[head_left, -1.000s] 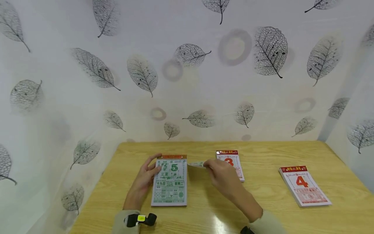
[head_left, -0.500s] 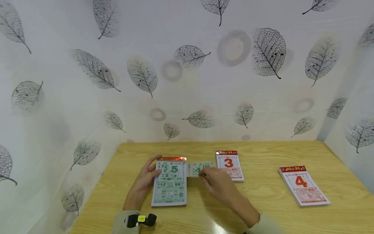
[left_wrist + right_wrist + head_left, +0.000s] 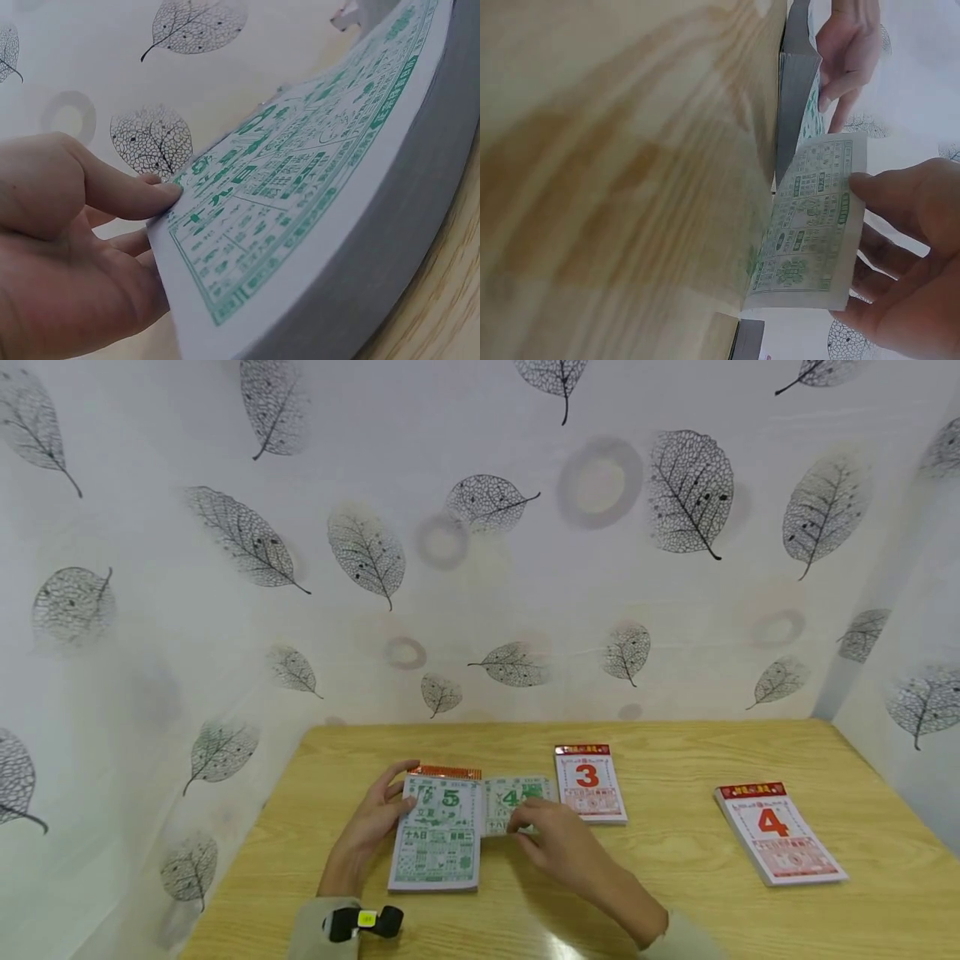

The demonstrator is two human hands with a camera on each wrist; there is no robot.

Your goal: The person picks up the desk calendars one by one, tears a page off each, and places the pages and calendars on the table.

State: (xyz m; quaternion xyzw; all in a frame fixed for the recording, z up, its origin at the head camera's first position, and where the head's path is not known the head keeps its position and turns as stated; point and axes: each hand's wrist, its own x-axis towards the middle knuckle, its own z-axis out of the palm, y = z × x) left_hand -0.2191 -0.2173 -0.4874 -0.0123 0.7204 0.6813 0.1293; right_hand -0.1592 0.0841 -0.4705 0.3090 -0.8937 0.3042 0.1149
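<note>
Head view: two hands at a thick green-printed tear-off calendar pad [image 3: 437,835] on a pale wooden table [image 3: 675,893].

Left hand [image 3: 371,827] rests against the pad's left edge, fingers nearly straight, thumb tip on the top sheet showing a green 5; pad lies flat near the table's left side. Right hand [image 3: 551,843] pinches a loose green-printed calendar sheet [image 3: 513,797] showing a 4, thumb curled over its face, held just right of the pad and touching its edge. Red-numbered calendar pad showing 3 [image 3: 588,781] lies just beyond the sheet; red-numbered calendar pad showing 4 [image 3: 780,833] lies well apart to the right. Leaf-patterned white wall covering [image 3: 480,543] behind.
</note>
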